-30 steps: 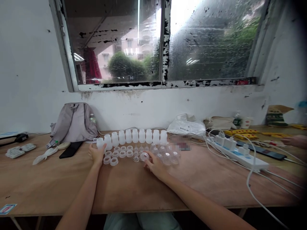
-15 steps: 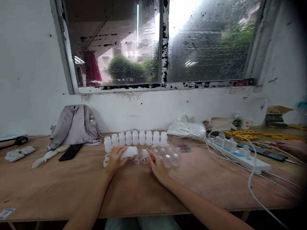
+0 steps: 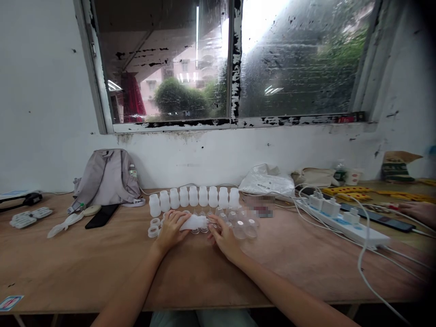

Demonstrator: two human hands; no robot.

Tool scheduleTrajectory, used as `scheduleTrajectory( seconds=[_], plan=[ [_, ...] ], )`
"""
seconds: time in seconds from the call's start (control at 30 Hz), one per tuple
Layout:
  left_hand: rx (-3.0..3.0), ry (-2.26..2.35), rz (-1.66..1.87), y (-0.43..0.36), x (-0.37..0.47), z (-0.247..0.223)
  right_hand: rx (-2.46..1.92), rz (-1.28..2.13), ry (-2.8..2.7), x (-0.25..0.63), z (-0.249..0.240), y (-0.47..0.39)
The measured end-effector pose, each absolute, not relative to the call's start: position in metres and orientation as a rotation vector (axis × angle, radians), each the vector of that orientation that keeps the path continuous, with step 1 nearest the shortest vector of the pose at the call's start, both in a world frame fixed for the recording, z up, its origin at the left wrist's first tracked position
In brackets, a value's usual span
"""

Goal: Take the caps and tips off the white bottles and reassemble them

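Observation:
My left hand [image 3: 173, 229] is wrapped round a frosted white bottle [image 3: 193, 222] that lies sideways, its mouth pointing right. My right hand [image 3: 220, 232] pinches a small clear piece [image 3: 207, 220], which meets the bottle's mouth. Behind both hands stands a row of several white bottles [image 3: 203, 196]. White rings [image 3: 153, 231] lie to the left of my left hand. Clear domed covers [image 3: 240, 229] are grouped just right of my right hand. A few small clear parts [image 3: 195, 231] sit under the held bottle, partly hidden.
A grey backpack [image 3: 107, 179], a black phone [image 3: 101, 216] and a clear bag [image 3: 66, 223] are on the left. At the back right lies a plastic bag [image 3: 267, 180]. A power strip [image 3: 347, 225] with loose cables runs along the right, near another person's hand [image 3: 417, 212].
The bottle in my left hand has moved slightly right and down, and its mouth now meets the clear piece in my right hand. Before, a gap showed between them.

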State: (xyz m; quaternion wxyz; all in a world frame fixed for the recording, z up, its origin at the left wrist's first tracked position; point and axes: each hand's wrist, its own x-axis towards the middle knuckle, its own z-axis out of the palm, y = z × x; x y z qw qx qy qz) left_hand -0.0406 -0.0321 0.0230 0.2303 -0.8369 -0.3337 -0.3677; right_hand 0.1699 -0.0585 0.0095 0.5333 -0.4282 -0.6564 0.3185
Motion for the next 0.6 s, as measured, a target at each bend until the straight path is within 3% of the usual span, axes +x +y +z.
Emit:
scheduleTrajectory(
  seconds=[0.6],
  plan=[
    [-2.304,-0.876,-1.01,-0.0319,-0.042,0.0232,-0.978,0.829,-1.508,0.1705,0.0094,-0.0551]
  ],
)
